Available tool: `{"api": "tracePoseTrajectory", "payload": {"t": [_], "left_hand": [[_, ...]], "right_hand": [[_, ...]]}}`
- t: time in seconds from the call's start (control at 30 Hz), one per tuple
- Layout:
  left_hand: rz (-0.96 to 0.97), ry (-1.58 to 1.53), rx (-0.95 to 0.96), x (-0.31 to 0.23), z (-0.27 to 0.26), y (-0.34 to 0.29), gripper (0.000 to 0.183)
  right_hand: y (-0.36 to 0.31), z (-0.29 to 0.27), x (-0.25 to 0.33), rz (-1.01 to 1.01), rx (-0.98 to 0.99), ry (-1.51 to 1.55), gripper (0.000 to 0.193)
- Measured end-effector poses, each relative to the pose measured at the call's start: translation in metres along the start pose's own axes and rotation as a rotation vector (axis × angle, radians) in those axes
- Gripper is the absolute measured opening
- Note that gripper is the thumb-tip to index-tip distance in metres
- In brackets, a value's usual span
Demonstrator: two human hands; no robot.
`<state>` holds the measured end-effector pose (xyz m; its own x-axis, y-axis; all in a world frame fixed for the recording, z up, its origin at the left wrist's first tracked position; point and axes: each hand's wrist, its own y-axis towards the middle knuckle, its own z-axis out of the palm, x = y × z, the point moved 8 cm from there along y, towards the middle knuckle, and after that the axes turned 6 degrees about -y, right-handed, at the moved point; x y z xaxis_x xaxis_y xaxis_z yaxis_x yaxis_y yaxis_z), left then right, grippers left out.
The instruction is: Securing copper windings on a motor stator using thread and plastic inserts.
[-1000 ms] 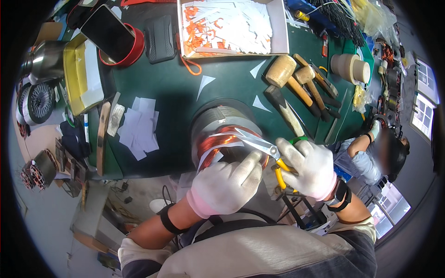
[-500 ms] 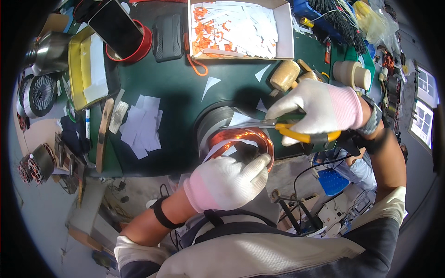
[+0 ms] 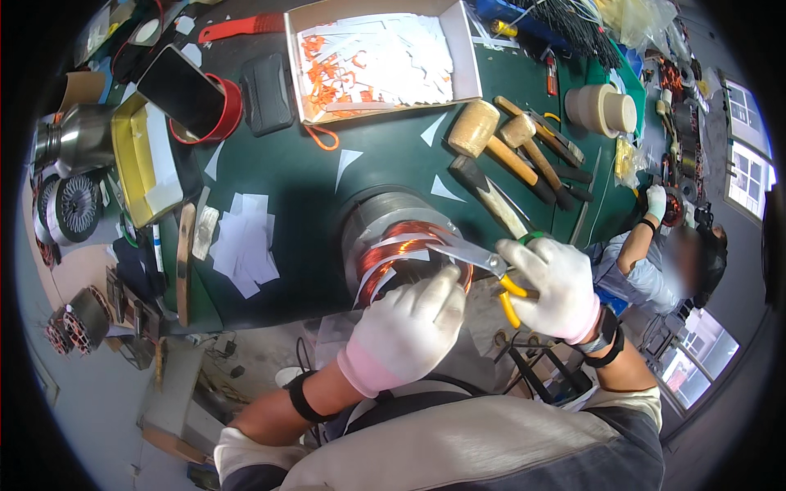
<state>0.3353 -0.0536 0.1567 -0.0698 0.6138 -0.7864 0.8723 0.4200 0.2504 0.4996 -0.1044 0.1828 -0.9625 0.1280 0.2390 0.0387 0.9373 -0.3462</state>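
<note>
Yellow-handled scissors (image 3: 497,263) are held by the right hand (image 3: 553,286), their blades (image 3: 463,251) over shiny copper wire (image 3: 416,229) just past the left hand (image 3: 407,327), which is set apart from the right, but whether anything is pinched there cannot be told.

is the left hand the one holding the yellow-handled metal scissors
No, the white-gloved right hand holds the yellow-handled metal scissors, while the left hand is at the copper wire coil.

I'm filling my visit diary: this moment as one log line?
left hand: at copper wire | right hand: holds scissors | scissors: blades near wire | green table: mallets
</note>
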Motion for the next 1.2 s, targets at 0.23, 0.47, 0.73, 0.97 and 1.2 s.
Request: {"api": "tracePoseTrajectory", "payload": {"t": [0.23,0.47,0.73,0.97,1.2], "left_hand": [[0.065,0.119,-0.013,0.007,0.006,-0.003,0.024],[0.127,0.140,-0.015,0.006,0.006,-0.006,0.020],[0.157,0.083,0.030,0.009,0.000,-0.004,0.016],[0.267,0.041,0.077,0.008,0.003,0.000,0.013],[0.384,-0.063,0.208,0.009,0.007,0.004,0.015]], "right_hand": [[-0.020,0.022,0.002,0.050,-0.072,-0.031,0.059],[0.002,0.013,0.003,-0.065,0.013,-0.066,0.060],[0.064,-0.008,-0.002,-0.261,0.245,0.157,0.053],[0.116,-0.004,-0.005,-0.202,0.719,0.444,0.039],[0.085,0.025,-0.037,-0.144,0.659,0.665,0.039]]}}
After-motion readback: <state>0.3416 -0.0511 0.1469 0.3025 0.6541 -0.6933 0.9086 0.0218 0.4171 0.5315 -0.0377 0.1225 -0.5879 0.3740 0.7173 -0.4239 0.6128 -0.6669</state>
